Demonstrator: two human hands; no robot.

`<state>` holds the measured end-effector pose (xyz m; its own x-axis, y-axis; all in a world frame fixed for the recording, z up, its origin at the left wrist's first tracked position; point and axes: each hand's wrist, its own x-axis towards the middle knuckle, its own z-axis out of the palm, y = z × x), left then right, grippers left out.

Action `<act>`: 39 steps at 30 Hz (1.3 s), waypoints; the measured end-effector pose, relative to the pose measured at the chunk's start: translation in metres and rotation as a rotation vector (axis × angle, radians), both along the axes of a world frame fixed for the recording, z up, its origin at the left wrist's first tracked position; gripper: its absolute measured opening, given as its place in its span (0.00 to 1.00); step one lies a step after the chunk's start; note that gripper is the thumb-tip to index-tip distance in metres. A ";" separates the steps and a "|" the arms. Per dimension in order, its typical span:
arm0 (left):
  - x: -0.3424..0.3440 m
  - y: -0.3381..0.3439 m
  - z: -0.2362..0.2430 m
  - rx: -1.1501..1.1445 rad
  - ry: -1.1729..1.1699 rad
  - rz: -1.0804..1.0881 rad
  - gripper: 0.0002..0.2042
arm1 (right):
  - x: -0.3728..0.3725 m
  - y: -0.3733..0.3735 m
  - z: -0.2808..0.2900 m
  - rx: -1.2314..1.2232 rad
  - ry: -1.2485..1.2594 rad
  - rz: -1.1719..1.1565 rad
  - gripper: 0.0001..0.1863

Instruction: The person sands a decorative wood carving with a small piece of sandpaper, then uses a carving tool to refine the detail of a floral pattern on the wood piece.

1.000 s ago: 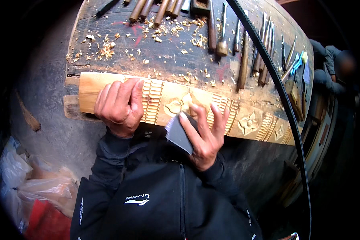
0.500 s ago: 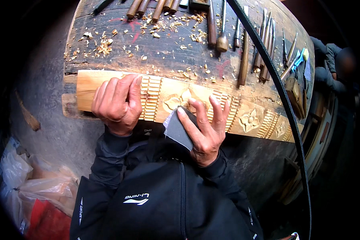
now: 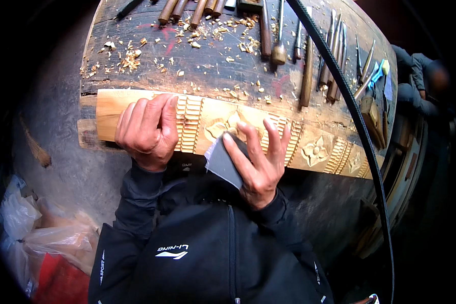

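A long pale carved wooden strip (image 3: 319, 149) with flower and ribbed patterns lies along the front edge of a dark worn workbench (image 3: 152, 76). My left hand (image 3: 147, 131) presses down flat on the strip's left part, fingers over a ribbed section. My right hand (image 3: 261, 164) holds a folded grey sheet of sandpaper (image 3: 223, 162) against the carved flower near the strip's middle, fingers spread over the ribbing beside it.
Several wooden-handled chisels (image 3: 309, 71) and wood shavings (image 3: 129, 58) lie across the bench top. A black cable (image 3: 359, 126) arcs over the right side. Plastic bags (image 3: 30, 228) sit on the floor at lower left. Another person (image 3: 420, 86) sits at far right.
My right hand with the sandpaper has shifted slightly along the carved flower. My left hand stays pressed on the strip.
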<state>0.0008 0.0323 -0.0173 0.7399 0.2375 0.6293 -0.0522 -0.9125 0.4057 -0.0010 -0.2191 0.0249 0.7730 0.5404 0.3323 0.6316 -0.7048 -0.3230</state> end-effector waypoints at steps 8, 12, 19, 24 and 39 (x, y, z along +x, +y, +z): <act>-0.017 -0.007 0.023 -0.202 0.024 -0.107 0.05 | -0.035 -0.077 0.002 -0.079 -0.080 -0.123 0.20; -0.066 -0.025 0.031 -0.372 0.175 -0.227 0.04 | -0.042 -0.073 0.004 -0.037 -0.040 -0.110 0.19; -0.107 -0.076 0.044 -0.949 0.454 -0.625 0.50 | -0.040 -0.030 -0.006 0.047 -0.112 -0.013 0.23; -0.111 -0.090 0.047 -1.165 0.592 -0.382 0.25 | -0.044 0.002 -0.021 0.190 -0.132 -0.029 0.21; -0.041 -0.047 0.058 -0.645 0.405 -0.099 0.13 | 0.036 -0.073 -0.023 0.219 -0.191 -0.264 0.21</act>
<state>-0.0406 -0.0143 0.0404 0.9203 0.3859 0.0638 0.1447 -0.4875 0.8610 0.0353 -0.2919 0.0015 0.7892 0.2318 0.5688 0.5012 -0.7783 -0.3782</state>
